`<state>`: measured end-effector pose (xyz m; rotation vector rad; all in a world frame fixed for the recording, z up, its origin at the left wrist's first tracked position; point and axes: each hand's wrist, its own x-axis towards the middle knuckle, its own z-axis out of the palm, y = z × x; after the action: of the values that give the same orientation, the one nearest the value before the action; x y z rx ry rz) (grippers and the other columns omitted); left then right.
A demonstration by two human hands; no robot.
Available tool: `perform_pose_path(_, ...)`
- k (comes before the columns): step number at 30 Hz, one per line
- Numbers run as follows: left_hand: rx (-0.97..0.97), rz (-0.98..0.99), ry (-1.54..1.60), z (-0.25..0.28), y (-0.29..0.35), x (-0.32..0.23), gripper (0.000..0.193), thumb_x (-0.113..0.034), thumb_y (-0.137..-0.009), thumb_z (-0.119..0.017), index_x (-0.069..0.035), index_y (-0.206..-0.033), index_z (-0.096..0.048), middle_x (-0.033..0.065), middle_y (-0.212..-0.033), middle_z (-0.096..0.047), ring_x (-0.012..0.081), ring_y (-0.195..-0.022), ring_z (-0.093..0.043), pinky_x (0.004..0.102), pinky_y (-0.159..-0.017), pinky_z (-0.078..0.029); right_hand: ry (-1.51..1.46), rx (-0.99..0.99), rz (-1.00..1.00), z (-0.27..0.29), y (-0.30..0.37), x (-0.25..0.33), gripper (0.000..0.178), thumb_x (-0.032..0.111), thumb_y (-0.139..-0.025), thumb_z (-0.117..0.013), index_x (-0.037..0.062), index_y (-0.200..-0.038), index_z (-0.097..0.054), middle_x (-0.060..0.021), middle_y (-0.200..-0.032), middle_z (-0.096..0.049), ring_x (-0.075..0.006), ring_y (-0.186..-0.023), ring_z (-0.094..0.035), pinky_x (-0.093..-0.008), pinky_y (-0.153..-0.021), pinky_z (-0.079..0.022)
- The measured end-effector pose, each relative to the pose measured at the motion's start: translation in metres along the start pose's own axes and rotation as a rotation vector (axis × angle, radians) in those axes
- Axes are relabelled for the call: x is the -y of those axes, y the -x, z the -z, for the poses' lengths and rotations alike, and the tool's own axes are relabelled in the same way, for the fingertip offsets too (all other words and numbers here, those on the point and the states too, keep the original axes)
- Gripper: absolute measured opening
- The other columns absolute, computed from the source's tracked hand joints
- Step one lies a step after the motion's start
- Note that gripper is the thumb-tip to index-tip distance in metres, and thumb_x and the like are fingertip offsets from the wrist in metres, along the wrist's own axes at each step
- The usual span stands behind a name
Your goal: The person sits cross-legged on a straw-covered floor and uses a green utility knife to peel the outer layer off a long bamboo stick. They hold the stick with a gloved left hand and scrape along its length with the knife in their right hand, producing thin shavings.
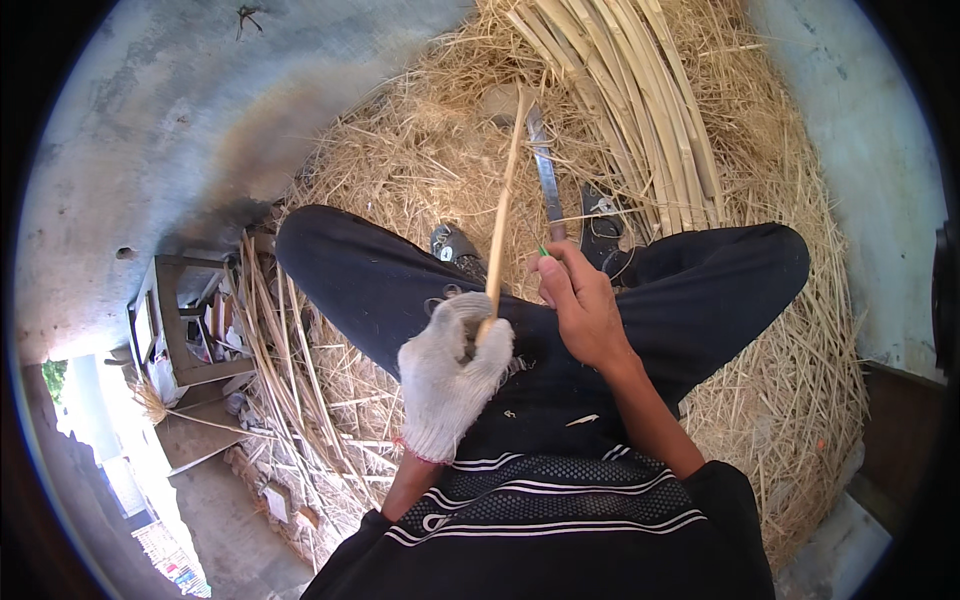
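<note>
My left hand, in a white knit glove, is closed around the lower end of a long pale bamboo strip. The strip slants up and away from my lap, its far end over the straw. Bare and to the right of it, my right hand pinches a small green-tipped thing between thumb and fingers; most of it is hidden. Just beyond that hand is a long-bladed knife, blade pointing away. Its brown handle ends near my fingers; whether they touch it I cannot tell.
A bundle of split bamboo strips lies at the far right. Shavings cover the floor around my shoes. More thin strips lean at left by a wooden frame. Concrete walls stand on both sides.
</note>
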<state>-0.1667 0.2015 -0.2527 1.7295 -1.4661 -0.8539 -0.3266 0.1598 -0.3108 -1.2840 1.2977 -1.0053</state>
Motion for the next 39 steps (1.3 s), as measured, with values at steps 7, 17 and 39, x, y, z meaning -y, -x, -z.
perform_pose_path(7, -0.337, -0.312, -0.075, 0.034, -0.019, -0.032, 0.035, -0.002, -0.076, -0.084, 0.002, -0.108, -0.070, 0.0115, -0.102, -0.073, 0.0146, -0.088, -0.069, 0.0262, -0.078, -0.055, 0.044, 0.193, 0.198, 0.000, 0.005, 0.056, 0.026, 0.025, -0.101, -0.055, -0.0001, -0.107, -0.053, -0.0195, -0.071, -0.060, -0.0393, -0.065, -0.061, -0.0446, -0.060, -0.044)
perform_pose_path(17, -1.027, -0.721, -0.066, 0.097, -0.040, -0.074, 0.056, -0.038, -0.100, -0.054, 0.012, -0.126, -0.056, 0.0163, -0.083, -0.068, 0.0182, -0.063, -0.067, 0.0226, -0.054, -0.056, -0.024, 0.248, 0.285, 0.000, -0.002, 0.083, 0.025, 0.025, -0.100, -0.057, 0.0021, -0.109, -0.053, -0.0183, -0.073, -0.062, -0.0384, -0.065, -0.064, -0.0434, -0.059, -0.048)
perform_pose_path(39, -0.684, -0.745, -0.181, 0.092, -0.040, -0.072, 0.048, -0.022, -0.073, -0.086, 0.007, -0.109, -0.071, 0.0176, -0.089, -0.073, 0.0273, -0.082, -0.070, 0.0366, -0.073, -0.056, 0.416, 0.045, 0.375, -0.022, -0.008, 0.142, 0.017, 0.014, -0.098, -0.059, 0.0023, -0.090, -0.050, -0.0195, -0.054, -0.053, -0.0395, -0.051, -0.060, -0.0468, -0.046, -0.046)
